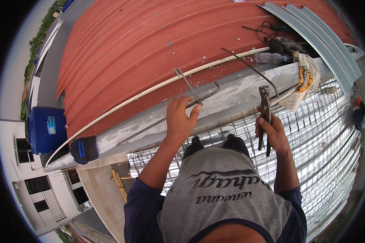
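Note:
My left hand [179,118] is on a long steel rod [144,130] with a hooked end, its thumb and fingers around the bar. The rod slants over the grey concrete ledge. A shorter, doubled metal piece [186,83] crosses it just beyond my thumb, its far end by the pale pipe. How the two join is too small to tell. In my right hand [274,131] is a pair of pincers [265,106], jaws pointing away from me and handles toward me. Another bent steel rod [251,68] lies beyond the pincers, its bent end near their jaws.
Beyond the ledge [239,90] stretches a red corrugated roof [150,44] edged by a pale pipe [138,99]. Wire mesh [312,133] spreads beneath me over shiny sheeting. A cap [84,150], a blue tank [48,129], a cloth bag [306,81], a plastic bottle [269,57] and metal sheets [316,40] lie around.

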`<state>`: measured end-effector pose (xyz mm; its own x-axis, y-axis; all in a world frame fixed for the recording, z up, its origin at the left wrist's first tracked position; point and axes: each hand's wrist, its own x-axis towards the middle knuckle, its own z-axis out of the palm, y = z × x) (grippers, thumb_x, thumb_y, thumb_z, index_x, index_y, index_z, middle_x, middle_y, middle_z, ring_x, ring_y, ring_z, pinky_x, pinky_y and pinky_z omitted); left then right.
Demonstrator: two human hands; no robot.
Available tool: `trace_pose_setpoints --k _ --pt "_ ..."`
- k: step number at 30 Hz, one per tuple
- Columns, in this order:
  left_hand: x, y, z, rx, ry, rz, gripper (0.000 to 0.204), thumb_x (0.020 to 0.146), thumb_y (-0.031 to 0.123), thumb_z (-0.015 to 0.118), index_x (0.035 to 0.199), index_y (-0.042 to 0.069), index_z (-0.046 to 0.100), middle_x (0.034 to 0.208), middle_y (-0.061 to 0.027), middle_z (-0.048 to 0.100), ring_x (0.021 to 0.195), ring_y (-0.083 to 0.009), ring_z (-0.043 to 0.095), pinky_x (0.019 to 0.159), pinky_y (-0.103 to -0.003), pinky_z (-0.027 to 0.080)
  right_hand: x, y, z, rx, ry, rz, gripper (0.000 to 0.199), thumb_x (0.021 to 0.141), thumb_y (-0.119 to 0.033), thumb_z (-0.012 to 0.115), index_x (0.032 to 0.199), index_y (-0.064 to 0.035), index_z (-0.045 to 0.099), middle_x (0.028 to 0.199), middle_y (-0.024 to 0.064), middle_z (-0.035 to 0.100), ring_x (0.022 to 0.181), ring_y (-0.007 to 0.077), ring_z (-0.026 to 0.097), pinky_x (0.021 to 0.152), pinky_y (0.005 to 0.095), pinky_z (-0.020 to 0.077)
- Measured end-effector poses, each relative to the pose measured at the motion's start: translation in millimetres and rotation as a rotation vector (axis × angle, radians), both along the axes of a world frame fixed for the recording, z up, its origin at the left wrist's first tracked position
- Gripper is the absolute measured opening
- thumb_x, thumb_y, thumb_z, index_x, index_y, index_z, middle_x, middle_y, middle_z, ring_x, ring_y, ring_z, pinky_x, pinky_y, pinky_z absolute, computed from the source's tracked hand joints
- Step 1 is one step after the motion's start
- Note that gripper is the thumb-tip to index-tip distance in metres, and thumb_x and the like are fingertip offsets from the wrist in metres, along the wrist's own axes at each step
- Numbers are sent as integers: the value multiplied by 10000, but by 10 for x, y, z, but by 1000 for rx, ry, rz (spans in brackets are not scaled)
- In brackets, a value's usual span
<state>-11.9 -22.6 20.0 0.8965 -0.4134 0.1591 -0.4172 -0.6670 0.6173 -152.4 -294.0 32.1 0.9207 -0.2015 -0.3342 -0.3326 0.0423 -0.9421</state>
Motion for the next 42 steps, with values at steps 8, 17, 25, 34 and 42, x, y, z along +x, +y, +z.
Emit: trace_pose_setpoints --k 8,17,25,34,42 --pt "-629 -687 -40 -332 645 -347 264 909 230 625 1032 -2 601 898 -157 648 810 -334 609 738 -384 470 505 353 278 154 -135 -50 658 951 -452 551 1340 61 415 824 39 528 715 121 560 616 273 494" --pt "66 -341 566 -283 271 -10 267 960 241 572 926 -18 626 669 -106 551 596 -172 492 584 -322 412 355 112 329 -625 29 778 513 863 -210 638 1325 -46 484 1084 229 618 990 368 615 855 410 490" --pt "344 -3 652 -383 285 103 315 979 292 534 943 -4 634 618 -19 487 563 -109 439 542 -293 365 206 -32 273 360 -230 381 601 793 -66 552 1363 71 418 1361 189 501 1247 279 506 1049 399 378" --pt "775 425 1009 -1177 378 332 262 991 262 515 844 50 561 539 49 298 431 -45 236 411 -235 209 145 283 285 -303 108 825 656 858 -44 516 1470 -26 280 1327 256 505 1198 369 534 994 390 439" --pt "493 429 882 -1004 432 133 272 1003 255 493 876 30 578 522 48 295 419 -46 239 408 -239 209 884 144 -515 -1266 149 48 625 852 -226 659 1386 -40 394 1079 203 530 991 366 575 837 442 481"
